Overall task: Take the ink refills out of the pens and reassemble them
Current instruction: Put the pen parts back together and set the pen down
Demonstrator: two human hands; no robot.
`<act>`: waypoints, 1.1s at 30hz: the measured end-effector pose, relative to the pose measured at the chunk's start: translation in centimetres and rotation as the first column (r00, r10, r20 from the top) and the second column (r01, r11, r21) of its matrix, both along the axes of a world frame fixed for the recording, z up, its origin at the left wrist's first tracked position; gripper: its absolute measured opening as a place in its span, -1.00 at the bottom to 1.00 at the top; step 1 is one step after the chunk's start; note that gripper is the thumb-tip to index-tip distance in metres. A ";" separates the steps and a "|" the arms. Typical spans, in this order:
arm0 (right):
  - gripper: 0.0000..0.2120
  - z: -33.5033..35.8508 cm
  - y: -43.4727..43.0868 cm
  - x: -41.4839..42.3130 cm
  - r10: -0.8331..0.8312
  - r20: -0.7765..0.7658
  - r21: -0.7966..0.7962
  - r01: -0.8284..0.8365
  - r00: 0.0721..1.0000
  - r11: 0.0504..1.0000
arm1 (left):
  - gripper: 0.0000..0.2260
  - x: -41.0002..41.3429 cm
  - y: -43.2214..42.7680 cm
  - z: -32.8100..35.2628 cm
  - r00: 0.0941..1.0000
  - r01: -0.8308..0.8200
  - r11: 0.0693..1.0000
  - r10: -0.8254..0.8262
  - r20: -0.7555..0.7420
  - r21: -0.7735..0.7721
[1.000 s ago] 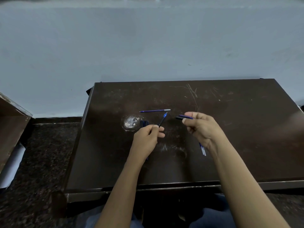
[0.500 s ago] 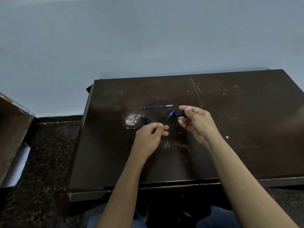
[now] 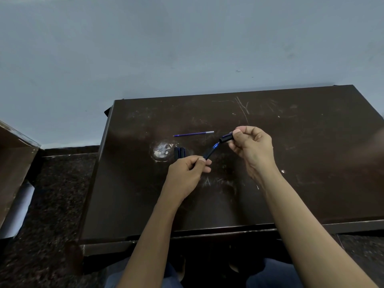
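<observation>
Pen [image 3: 210, 153] is in the air over the middle of the table [image 3: 311, 183], gripped at its lower end by the left hand [image 3: 187, 173]: thumb and fingers are curled round the barrel, and the rest of the barrel is hidden in the fist. Its long axis runs diagonally from the left hand up and to the right, blue tip leading. Right hand [image 3: 253, 148] pinches a short black cap [image 3: 227, 138] between thumb and curled fingers; it looks like a cap but could be a barrel section, too small to be sure. Its open mouth faces down-left, straight at the blue tip. Tip and mouth are just apart and nearly in line, not engaged as far as I can tell. Key relation: the cap lies up-right of the tip along the pen's own axis, so closing means bringing the hands together along that diagonal. Right hand is nearer the joint; the left grips further back, so tip wobble would come from the left. My read: a reassembly step, cap going on. Loose refill [image 3: 194, 134] lies flat on the table beyond the hands, roughly left-right, apart from both. Dark parts [image 3: 179, 152] sit just left of the left hand's fingers, beside a pale scuff [image 3: 162, 151]. Risk: a slight angle mismatch catches the tip on the cap's rim.
</observation>
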State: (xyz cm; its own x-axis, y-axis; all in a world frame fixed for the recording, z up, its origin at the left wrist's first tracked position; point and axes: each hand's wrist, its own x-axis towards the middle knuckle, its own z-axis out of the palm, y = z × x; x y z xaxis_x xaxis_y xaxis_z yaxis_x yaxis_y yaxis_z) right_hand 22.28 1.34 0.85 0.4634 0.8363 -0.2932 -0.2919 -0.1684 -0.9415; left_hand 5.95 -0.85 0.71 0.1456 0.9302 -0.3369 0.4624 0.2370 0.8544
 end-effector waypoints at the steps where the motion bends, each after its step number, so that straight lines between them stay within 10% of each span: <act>1: -0.95 0.0 0.0 0.1 -0.001 0.003 0.002 0.001 1.000 1.000 | -0.76 0.1 0.0 0.0 1.000 0.002 1.000 -0.002 0.000 0.003; 12: -0.94 -1.1 -1.0 -1.4 0.279 0.351 -0.091 -0.264 0.894 0.960 | -0.80 0.4 -0.2 -0.7 0.997 -0.005 0.989 0.016 -0.075 0.148; 21: -0.89 -1.1 -1.4 -2.5 0.263 0.224 -0.092 -0.248 0.938 0.964 | -0.84 0.1 -0.3 -0.8 0.982 -0.035 0.978 0.071 -0.175 0.204; 33: -0.83 -0.5 -0.9 -2.0 0.238 0.054 -0.038 -0.236 0.970 0.971 | -0.80 0.4 -0.1 0.0 0.964 0.018 0.954 0.063 0.258 -0.299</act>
